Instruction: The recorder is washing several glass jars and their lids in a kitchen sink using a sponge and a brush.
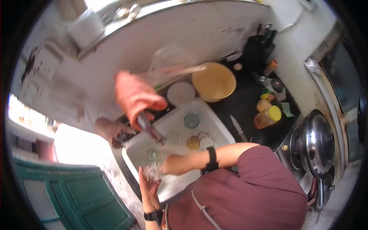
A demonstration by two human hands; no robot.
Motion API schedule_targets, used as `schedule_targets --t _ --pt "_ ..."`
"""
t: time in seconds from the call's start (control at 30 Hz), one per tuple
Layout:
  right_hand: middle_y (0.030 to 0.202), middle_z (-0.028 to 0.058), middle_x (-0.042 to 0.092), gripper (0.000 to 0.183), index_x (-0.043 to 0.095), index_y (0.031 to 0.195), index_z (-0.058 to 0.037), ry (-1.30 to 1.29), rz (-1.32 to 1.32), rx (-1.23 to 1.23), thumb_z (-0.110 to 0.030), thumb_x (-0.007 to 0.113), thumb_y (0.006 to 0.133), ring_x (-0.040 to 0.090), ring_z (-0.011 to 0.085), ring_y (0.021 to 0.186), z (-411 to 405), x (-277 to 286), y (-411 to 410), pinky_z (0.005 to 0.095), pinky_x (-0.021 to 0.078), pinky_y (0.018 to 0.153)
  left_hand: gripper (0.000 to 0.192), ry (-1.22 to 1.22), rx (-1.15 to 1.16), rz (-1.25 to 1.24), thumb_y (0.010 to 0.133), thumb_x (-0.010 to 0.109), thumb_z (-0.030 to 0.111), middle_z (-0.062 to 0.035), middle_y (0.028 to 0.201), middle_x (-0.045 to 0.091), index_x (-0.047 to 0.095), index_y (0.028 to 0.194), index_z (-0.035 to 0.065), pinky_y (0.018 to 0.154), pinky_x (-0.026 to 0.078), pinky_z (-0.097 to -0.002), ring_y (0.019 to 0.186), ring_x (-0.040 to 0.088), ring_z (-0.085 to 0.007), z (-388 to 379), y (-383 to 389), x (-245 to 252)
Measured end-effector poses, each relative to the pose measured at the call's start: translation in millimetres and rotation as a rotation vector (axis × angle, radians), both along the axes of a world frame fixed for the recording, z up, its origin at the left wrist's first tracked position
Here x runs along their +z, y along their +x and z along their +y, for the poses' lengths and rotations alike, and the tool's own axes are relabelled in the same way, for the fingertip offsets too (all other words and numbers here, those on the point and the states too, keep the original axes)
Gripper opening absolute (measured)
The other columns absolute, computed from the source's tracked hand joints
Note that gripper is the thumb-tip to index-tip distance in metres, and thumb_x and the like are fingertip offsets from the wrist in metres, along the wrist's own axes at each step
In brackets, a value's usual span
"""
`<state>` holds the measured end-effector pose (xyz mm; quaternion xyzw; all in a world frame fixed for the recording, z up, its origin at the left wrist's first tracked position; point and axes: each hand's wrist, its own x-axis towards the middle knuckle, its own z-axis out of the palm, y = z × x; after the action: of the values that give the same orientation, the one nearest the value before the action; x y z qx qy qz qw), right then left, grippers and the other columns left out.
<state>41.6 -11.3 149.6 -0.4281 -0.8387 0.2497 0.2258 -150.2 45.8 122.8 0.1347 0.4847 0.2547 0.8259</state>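
Observation:
My left hand (pixel 150 187) holds a clear glass jar (pixel 152 172) over the near left part of a white sink (pixel 172 188). My right hand (pixel 175 164) reaches to the jar's mouth; its fingers are blurred, and whether they hold anything is hidden. A greenish glass jar (pixel 153 155) stands just beyond the hands. Further in the sink are another clear glass (pixel 172 138), a bluish glass jar (pixel 191 120), an amber round lid or dish (pixel 193 142) and a pale round lid (pixel 206 142). The metal faucet (pixel 151 129), with an orange cloth (pixel 132 97) draped over it, points into the sink.
Behind the sink stand a yellow tub (pixel 214 82) and a pale round plate or lid (pixel 181 94). On the dark counter at right lie a knife (pixel 237 125) and a yellow-lidded jar (pixel 267 117). A lidded metal pan (pixel 319 143) sits further right, a green door (pixel 86 195) at left.

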Motion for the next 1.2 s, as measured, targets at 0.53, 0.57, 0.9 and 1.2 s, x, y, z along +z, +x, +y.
schedule_targets --t 0.53,0.57,0.9,1.2 --pt "0.080 0.0082 0.062 0.016 0.064 0.090 -0.0074 0.317 0.232 -0.493 -0.013 0.064 0.076 0.060 0.0260 0.072 -67 60 107 0.0339 0.0483 0.061 0.028 0.014 0.172 -0.055 0.081 0.057 0.043 0.0039 0.081 0.063 0.059 0.092 0.0172 0.048 0.039 -0.0290 0.068 0.058 -0.0136 7 -11 -9" --pt "0.077 0.0067 0.061 0.009 0.063 0.082 -0.0075 0.445 0.172 -0.561 -0.012 0.064 0.074 0.059 0.0246 0.070 -69 74 126 0.0330 0.0482 0.060 0.029 0.051 0.147 -0.127 0.081 0.058 0.042 0.0026 0.085 0.063 0.059 0.093 0.0154 0.051 0.045 -0.0315 0.072 0.060 -0.0140 6 -23 -12" --pt "0.084 0.0096 0.060 0.008 0.068 0.077 -0.0167 0.857 -0.485 -1.366 -0.022 0.062 0.075 0.059 0.0282 0.082 1 290 392 0.0409 0.0482 0.072 0.028 0.392 0.206 -0.059 0.088 0.050 0.010 -0.0017 0.088 0.055 0.051 0.115 0.0020 0.057 0.039 -0.0202 0.068 0.048 -0.0089 -48 -26 113" --pt "0.092 0.0081 0.063 0.012 0.068 0.076 -0.0188 0.541 -1.182 -1.300 -0.013 0.061 0.068 0.061 0.0277 0.088 87 345 483 0.0366 0.0489 0.076 0.041 0.598 0.143 0.367 0.085 0.053 0.006 -0.0074 0.109 0.053 0.043 0.125 0.0027 0.076 0.044 -0.0240 0.091 0.051 -0.0167 -65 -29 91"
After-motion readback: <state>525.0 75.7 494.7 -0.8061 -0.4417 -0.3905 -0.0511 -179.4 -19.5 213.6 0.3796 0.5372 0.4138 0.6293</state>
